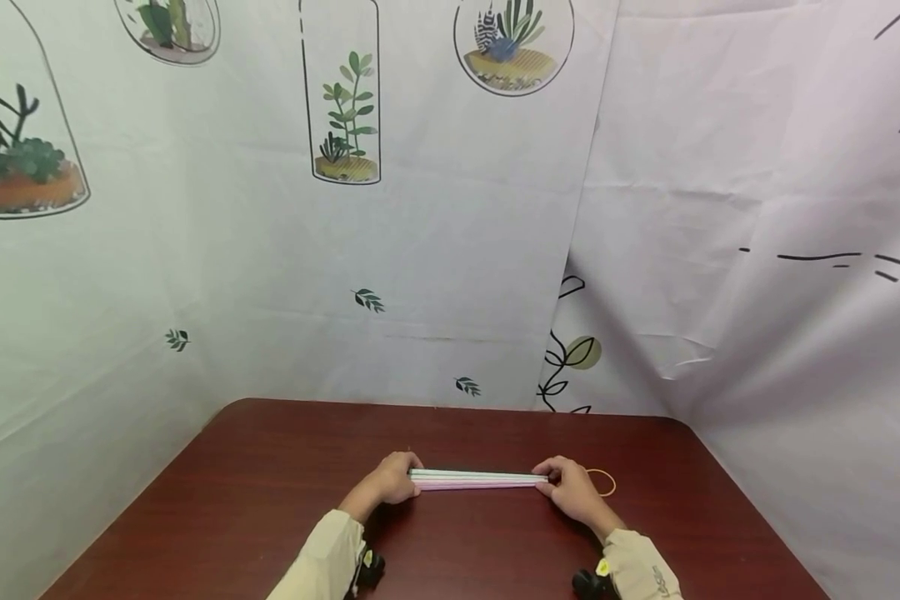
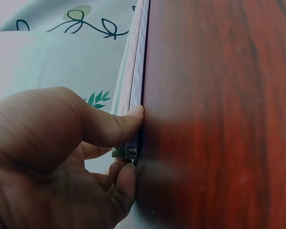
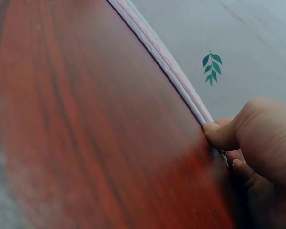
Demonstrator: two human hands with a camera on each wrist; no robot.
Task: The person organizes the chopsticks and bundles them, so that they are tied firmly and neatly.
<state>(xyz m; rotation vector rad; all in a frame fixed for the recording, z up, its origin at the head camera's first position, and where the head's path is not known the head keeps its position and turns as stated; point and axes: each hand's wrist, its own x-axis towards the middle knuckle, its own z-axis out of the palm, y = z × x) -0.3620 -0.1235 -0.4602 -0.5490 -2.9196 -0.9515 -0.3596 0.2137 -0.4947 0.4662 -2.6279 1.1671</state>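
A bundle of slender pastel chopsticks [image 1: 476, 479] in white, pale green, pink and lilac lies crosswise between my two hands, low over the table. At its left end my left hand [image 1: 396, 477] pinches the bundle, thumb across the near side and other fingers behind. In the left wrist view the butt ends of the chopsticks [image 2: 137, 71] show just past the thumb. My right hand [image 1: 570, 487] grips the other end between thumb and fingers, which hide the tips. Beside the right hand, an orange rubber band [image 1: 613, 483] forms a loop, partly hidden by the hand.
The reddish-brown wooden table [image 1: 307, 442] has rounded far corners. A white cloth backdrop [image 1: 435, 250] with printed plants and leaves hangs close behind it and along both sides. Dark wrist devices [image 1: 371, 571] sit at the sleeve cuffs.
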